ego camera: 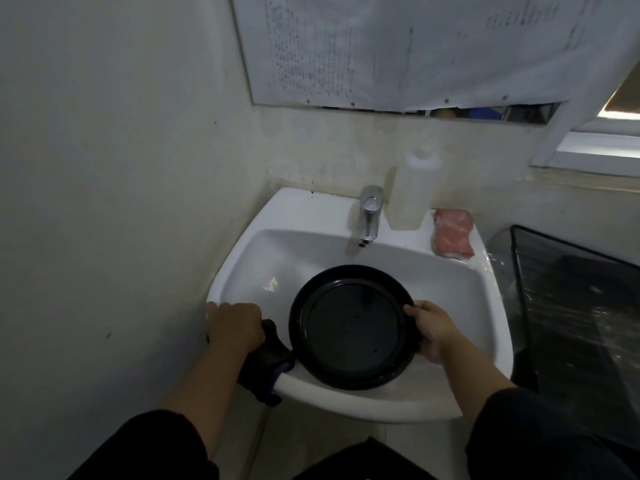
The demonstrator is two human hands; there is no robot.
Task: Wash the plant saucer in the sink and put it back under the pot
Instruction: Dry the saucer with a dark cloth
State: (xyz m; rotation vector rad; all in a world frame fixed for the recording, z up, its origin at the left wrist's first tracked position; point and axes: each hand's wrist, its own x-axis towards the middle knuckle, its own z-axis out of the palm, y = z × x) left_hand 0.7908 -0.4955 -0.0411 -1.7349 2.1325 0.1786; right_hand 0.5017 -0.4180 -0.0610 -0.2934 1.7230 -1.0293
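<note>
Over the near half of the white sink [491,327], in the head view, the black plant saucer [351,325] sat tilted, its near edge propped on the front rim and its far edge lower, inside the basin. The right hand [433,332] pinched the saucer's right rim, thumb on the upper face and fingers curled underneath. The left hand [233,327] lay on the sink's near-left rim with its fingers curled over the edge, seemingly holding only the rim; just to its right a dark cloth or glove [268,362] with a purple patch was draped over the rim, touching the saucer's left edge.

At the far side stood the chrome tap [370,213], with no water visibly running. A pale plastic bottle [414,192] stood just right of it, and a pink sponge [453,233] lay on the far-right ledge. No pot was in view.

Washing looked not yet begun. With only one edge pinched, a wet saucer could probably slip and pivot off the front rim toward the floor. Water striking the tilted face might run forward onto the person's dark sleeve [540,441]. The draped cloth could be nudged off the rim if the saucer shifted left.
</note>
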